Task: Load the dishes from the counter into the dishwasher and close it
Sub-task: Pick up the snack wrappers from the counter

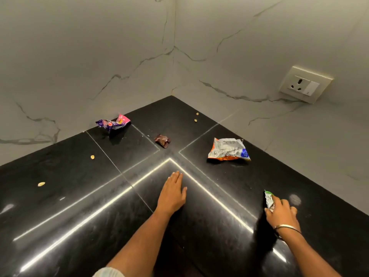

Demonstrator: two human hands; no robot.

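No dishes and no dishwasher are in view. I see a black polished corner counter (60, 206) with litter on it. My left hand (172, 193) lies flat on the counter near its middle, fingers together, holding nothing. My right hand (281, 211) is at the right, with a bangle on the wrist, and its fingers are closed on a small green and silver wrapper (268, 198) that touches the counter.
A purple and pink wrapper (112, 122) lies by the left wall. A brown wrapper (162, 140) sits near the corner, a crumpled silver and orange packet (228, 149) to its right. Small shell bits (41, 184) are scattered. A wall socket (304, 84) is at upper right.
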